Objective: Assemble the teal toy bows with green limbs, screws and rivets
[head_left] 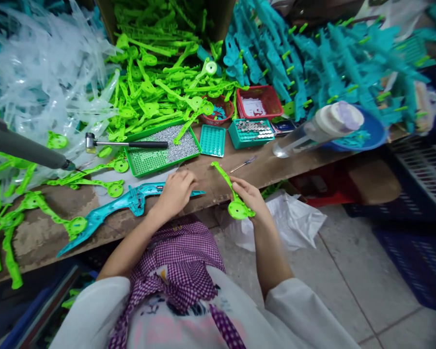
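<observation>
My left hand (177, 194) rests with bent fingers on a long curved teal plastic part (113, 210), holding it down on the bench. The hand covers one stretch of the part, and its pointed tip shows beyond the fingers. In my right hand (255, 198) is a lime green plastic arm piece (236, 207) with a round disc at its lower end. The fingers are closed on its edge, and the piece is held off the bench front. A thin screwdriver (243, 164) lies just beyond it.
A hammer (131, 144) lies across a green tray (148, 165) of small metal pieces. Behind are heaped green parts (145, 97), teal parts (334, 63) and clear plastic parts (51, 63). A clear bottle (312, 128) stands right; a power driver (25, 143) juts in from the left.
</observation>
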Action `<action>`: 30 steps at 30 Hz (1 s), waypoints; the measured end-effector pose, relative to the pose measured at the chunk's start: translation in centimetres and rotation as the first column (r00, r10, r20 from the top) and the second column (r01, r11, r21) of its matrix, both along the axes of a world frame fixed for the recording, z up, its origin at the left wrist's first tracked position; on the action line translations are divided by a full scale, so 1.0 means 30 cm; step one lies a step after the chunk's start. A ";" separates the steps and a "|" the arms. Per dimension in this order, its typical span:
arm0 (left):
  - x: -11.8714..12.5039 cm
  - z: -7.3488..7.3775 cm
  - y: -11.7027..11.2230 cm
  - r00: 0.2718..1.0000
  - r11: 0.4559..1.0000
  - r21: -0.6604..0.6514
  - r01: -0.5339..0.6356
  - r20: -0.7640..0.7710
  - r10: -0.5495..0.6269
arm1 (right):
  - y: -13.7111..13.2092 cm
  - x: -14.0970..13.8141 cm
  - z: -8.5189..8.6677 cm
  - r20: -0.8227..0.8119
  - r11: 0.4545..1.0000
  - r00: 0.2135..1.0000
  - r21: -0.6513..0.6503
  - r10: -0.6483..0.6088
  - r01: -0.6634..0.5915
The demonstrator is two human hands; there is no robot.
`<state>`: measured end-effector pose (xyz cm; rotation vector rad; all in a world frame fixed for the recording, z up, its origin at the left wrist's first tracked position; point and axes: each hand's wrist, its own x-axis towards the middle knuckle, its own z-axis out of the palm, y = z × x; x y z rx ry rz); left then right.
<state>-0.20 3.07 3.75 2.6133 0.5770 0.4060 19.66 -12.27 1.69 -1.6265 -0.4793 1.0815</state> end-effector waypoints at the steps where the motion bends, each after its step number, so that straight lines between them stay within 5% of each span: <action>1: -0.049 0.014 -0.017 0.995 0.996 -0.025 0.088 0.044 -0.087 | 0.011 0.011 -0.010 0.033 1.000 0.999 -0.004 0.007 -0.007; 5: -0.207 0.035 -0.077 0.926 0.923 -0.068 0.378 0.037 -0.377 | 0.108 0.026 -0.056 0.199 0.997 0.976 -0.012 0.083 -0.082; 7: -0.238 0.010 -0.081 0.951 0.951 -0.046 0.306 -0.019 -0.308 | 0.166 0.016 -0.080 0.249 0.998 0.966 0.001 0.068 -0.070; 10: -0.239 -0.058 -0.058 0.996 1.000 0.014 -0.016 -0.090 0.017 | 0.237 -0.019 -0.106 0.226 0.998 0.973 0.038 0.038 -0.048; 12: -0.231 -0.103 -0.046 0.986 0.992 0.022 -0.123 -0.108 0.124 | 0.271 -0.051 -0.117 0.196 0.998 0.980 0.049 0.039 -0.049; 18: -0.219 -0.159 -0.093 1.000 1.000 -0.002 -0.023 0.009 0.023 | 0.326 -0.118 -0.144 0.179 0.993 0.979 0.051 0.098 -0.109; 23: -0.206 -0.170 -0.117 0.997 0.998 -0.020 -0.061 0.040 0.062 | 0.292 -0.109 -0.150 0.229 0.993 0.967 0.007 0.109 -0.114; 30: -0.191 -0.198 -0.113 0.988 0.992 0.019 -0.128 0.084 0.126 | 0.292 -0.149 -0.108 0.563 0.997 0.823 -0.041 0.078 -0.066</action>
